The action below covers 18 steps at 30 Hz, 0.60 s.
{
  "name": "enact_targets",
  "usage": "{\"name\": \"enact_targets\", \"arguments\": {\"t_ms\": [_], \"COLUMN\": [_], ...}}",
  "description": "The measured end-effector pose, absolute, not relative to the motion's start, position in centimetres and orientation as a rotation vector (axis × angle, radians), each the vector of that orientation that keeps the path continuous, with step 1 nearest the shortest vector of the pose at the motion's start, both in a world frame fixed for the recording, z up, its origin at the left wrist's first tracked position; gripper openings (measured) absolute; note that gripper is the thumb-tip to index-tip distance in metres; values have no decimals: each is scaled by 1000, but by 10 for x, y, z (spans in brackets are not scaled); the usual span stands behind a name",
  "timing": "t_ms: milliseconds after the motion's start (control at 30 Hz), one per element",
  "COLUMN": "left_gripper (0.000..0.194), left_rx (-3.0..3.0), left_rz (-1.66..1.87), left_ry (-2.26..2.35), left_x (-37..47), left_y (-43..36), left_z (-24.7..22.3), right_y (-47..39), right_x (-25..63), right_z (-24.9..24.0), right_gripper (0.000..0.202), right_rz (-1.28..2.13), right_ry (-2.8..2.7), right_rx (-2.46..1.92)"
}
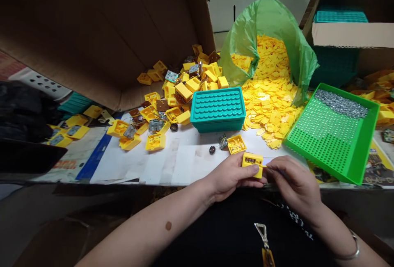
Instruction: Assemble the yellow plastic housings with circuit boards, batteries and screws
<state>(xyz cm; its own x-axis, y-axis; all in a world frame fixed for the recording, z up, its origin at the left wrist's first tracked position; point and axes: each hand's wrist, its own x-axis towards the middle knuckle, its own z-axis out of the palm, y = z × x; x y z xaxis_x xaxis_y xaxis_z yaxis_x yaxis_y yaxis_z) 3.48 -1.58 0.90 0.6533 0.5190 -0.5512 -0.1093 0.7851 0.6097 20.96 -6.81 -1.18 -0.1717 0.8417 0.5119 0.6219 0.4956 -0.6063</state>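
My left hand is closed around a yellow plastic casing with dark slots in its upper face, held just over the table's front edge. At the casing's right side, my right hand pinches a thin yellow plastic piece; its far end meets the casing, and fingers hide the rest. Just beyond my hands lies an open yellow casing, with a small circuit board and a round black speaker wired beside it.
A teal ridged block stands mid-table, before heaped yellow casings with boards. A green bag spills small yellow pieces. To the right, a green perforated tray holds small metal parts. A large cardboard box looms left.
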Motion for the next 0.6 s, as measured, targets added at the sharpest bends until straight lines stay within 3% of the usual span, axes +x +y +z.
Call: {"name": "enact_targets", "arguments": {"t_ms": [167,400,500,600], "left_gripper": [27,33,28,28], "left_rx": [574,785,1001,1163], "left_rz": [315,432,432,433], "left_ry": [763,866,868,866], "left_x": [34,43,47,46], "left_y": [-14,-24,-27,-27], "left_z": [8,12,12,13], "right_y": [-67,-68,-71,-72], "right_x": [214,202,192,185], "right_z": [-21,8,16,16], "right_gripper": [25,5,14,24], "right_rz": [-146,781,1122,1250], "right_ry": [-2101,-1522,-1305,-1096], "right_rx": [-1018,-1403,-1537,-1591]}}
